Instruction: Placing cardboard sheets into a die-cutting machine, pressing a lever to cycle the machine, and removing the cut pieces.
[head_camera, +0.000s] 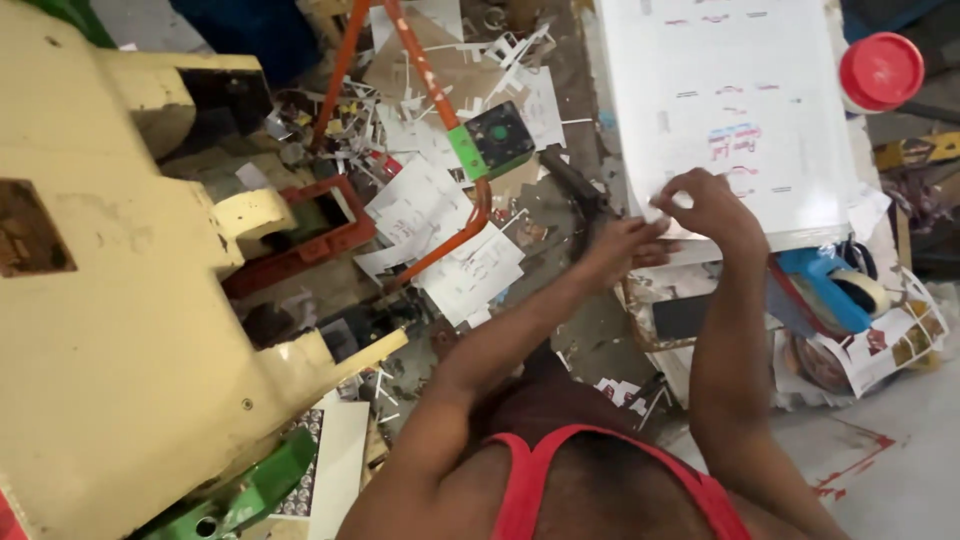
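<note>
A stack of white printed sheets lies on a raised surface at the upper right. My right hand pinches the near left corner of the top sheet with its fingers. My left hand reaches to the stack's near edge just left of the right hand, fingers curled against the paper; whether it grips a sheet is unclear. Both forearms stretch up from my chest at the bottom of the view.
A big cream-yellow machine fills the left side. An orange bar with a green-and-black switch box crosses the middle, over scattered paper scraps. A red-lidded jar stands at the upper right, a blue tape dispenser below the stack.
</note>
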